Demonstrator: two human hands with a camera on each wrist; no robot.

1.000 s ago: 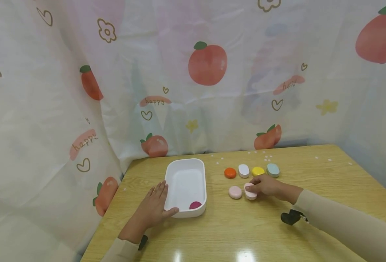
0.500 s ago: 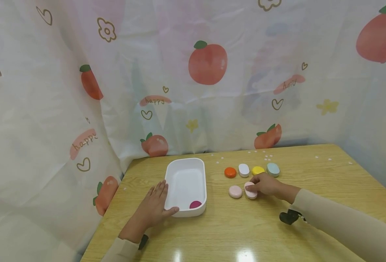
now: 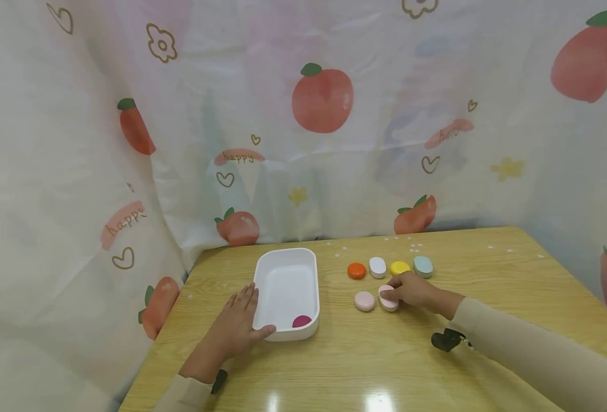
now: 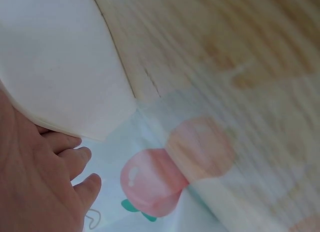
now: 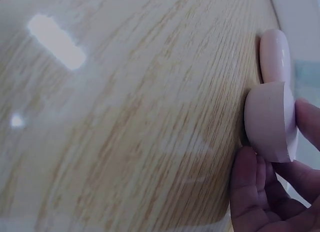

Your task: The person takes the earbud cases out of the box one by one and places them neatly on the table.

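With its fingers spread, my left hand rests against the left side of a white rectangular tub, thumb over the near rim. A dark magenta piece lies in the tub's near right corner. My right hand pinches a pale pink oval block between thumb and fingers, low over the wooden table. The right wrist view shows that block with rounded sides and a flat face, tilted beside a rounder pink piece. In the head view this rounder pink piece lies just left of it.
Behind the right hand stands a row: an orange piece, a white one, a yellow one and a pale blue-green one. A printed curtain hangs along the table's back and left edges.
The head view has shifted slightly. Both hands, the tub and the pieces keep nearly the same places relative to one another, and the right hand still pinches the pink oval block.
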